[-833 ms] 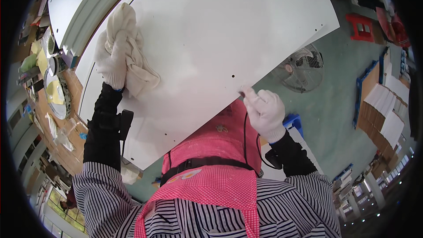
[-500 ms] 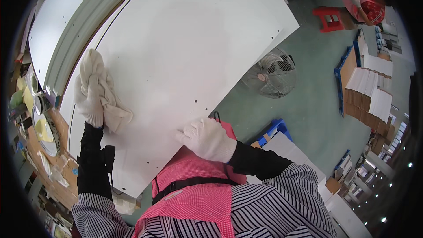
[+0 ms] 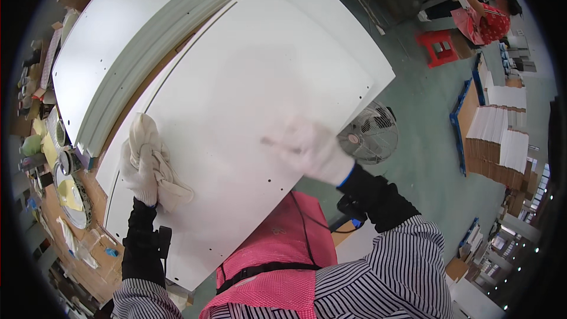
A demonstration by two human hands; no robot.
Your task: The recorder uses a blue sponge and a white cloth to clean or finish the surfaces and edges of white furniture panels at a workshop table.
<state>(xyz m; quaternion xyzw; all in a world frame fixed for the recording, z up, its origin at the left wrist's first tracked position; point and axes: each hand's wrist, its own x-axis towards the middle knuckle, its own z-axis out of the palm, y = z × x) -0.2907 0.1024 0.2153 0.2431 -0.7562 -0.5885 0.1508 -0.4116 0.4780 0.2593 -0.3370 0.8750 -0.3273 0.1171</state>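
Note:
A large white panel [image 3: 236, 112] with small dark holes lies in front of me, on top of another white panel. Near its left edge, my left hand [image 3: 140, 176], in a white knit glove, is closed on a crumpled off-white cloth [image 3: 155, 159] that rests against the surface. My right hand [image 3: 313, 150], gloved too, is over the panel's right part, and motion smears its fingers. Whether it touches the surface or holds anything cannot be made out.
Stacked white panels [image 3: 136, 41] stand at the far left beside a cluttered wooden bench [image 3: 88, 236]. A floor fan [image 3: 375, 136] sits past the panel's right edge. Farther right are a red stool [image 3: 437, 47], a person in red [image 3: 493, 23] and a pallet of stacked boards [image 3: 490, 136].
My right hand has moved from the near edge inward over the panel. The view has shifted, so the panel's far corner and another panel beneath it now show. My left hand keeps the cloth.

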